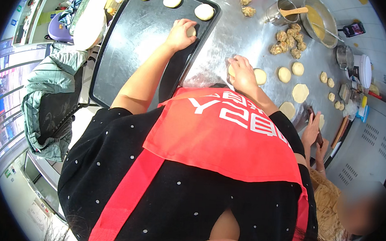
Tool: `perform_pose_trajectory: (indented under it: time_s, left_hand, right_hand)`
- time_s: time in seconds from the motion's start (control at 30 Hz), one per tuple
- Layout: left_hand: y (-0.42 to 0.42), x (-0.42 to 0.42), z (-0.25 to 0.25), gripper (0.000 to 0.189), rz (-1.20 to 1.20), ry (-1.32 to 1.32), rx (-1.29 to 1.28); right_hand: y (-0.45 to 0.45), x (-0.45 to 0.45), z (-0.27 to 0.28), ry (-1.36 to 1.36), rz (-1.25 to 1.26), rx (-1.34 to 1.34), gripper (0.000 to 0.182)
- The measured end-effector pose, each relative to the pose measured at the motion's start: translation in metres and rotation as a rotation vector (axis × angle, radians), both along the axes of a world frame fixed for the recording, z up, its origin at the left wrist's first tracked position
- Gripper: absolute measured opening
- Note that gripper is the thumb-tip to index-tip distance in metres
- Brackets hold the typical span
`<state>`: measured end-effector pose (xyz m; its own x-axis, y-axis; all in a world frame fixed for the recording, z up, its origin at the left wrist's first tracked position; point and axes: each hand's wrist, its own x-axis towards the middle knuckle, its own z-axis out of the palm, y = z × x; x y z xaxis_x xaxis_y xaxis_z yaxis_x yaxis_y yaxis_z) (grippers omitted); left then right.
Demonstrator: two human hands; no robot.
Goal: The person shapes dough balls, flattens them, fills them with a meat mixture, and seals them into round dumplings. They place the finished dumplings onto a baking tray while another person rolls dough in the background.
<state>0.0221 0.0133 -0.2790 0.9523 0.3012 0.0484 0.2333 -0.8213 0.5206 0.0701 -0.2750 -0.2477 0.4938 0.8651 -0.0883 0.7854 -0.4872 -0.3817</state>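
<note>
My left hand (181,36) curls its fingers around a pale dough round (191,32) at the right side of a black baking tray (131,50). Three more rounds line the tray's far end, among them a flattened dough ball (204,12) in the corner. On the metal worktable (213,62), my right hand (243,73) covers most of another dough ball (231,70), its fingers bent over the top. Close beside that hand sits a second dough ball (260,77). Two smooth dough balls (284,75) rest farther right.
Lumps of filling (289,40) are heaped near a metal pot (280,13) with a wooden handle and a steel bowl (332,29) of yellow mixture. Flat dough discs (300,93) lie at right, where a co-worker's hands (310,131) hold a rolling pin (318,138). A jacket-draped chair (53,75) stands left.
</note>
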Motion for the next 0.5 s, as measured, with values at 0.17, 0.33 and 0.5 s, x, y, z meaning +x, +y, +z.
perform_pose_trajectory:
  time_s: [0.17,0.33,0.5]
  left_hand:
    - [0.005,0.000,-0.013,0.059,-0.023,0.119,0.028]
    - [-0.005,-0.003,0.013,0.060,0.084,-0.217,0.118]
    - [-0.081,0.004,0.133,0.058,0.253,0.080,-1.748]
  right_hand:
    - [-0.008,0.003,-0.017,0.094,-0.114,0.090,0.064]
    - [0.001,0.013,0.010,0.237,-0.357,0.202,0.075]
    - [0.023,0.010,0.130,0.324,-0.319,0.512,0.090]
